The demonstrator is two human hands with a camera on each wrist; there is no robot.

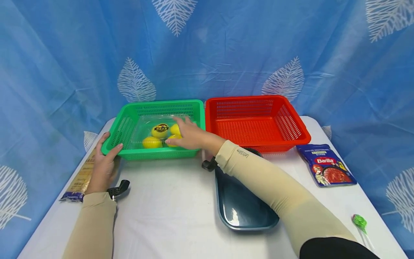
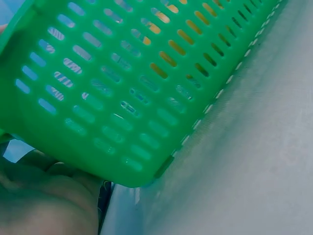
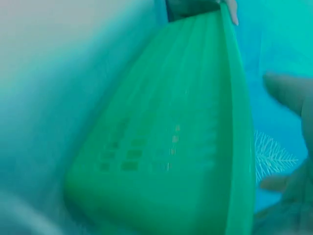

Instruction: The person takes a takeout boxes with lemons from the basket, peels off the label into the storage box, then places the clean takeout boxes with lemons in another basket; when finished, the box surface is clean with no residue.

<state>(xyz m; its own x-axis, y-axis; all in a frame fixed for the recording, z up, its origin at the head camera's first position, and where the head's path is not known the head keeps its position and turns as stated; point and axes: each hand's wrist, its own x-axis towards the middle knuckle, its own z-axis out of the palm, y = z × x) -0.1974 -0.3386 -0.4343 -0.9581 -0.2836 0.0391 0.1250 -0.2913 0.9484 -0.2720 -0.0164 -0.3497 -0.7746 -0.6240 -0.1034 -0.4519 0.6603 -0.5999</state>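
Note:
My left hand [image 1: 102, 167] grips the front left corner of a green plastic basket [image 1: 161, 154], its thumb along the front rim. In the left wrist view, the palm lies against the slotted basket wall [image 2: 112, 98]. Inside the basket lies a clear plastic box [image 1: 138, 130] holding several yellow lemons [image 1: 152, 142], with a dark label on top. Over the right part of the box, my right hand [image 1: 194, 137] reaches with spread fingers, covering some of the lemons. The right wrist view shows that hand's fingers [image 3: 283, 90] above the basket rim [image 3: 239, 147].
A red basket [image 1: 258, 148] stands right of the green one. Before it sits a dark blue tray [image 1: 239, 205], partly under my right arm. A Barilla pouch [image 1: 326, 166] and a green lollipop [image 1: 359, 222] lie at the right; a golden packet [image 1: 81, 178] lies at the left.

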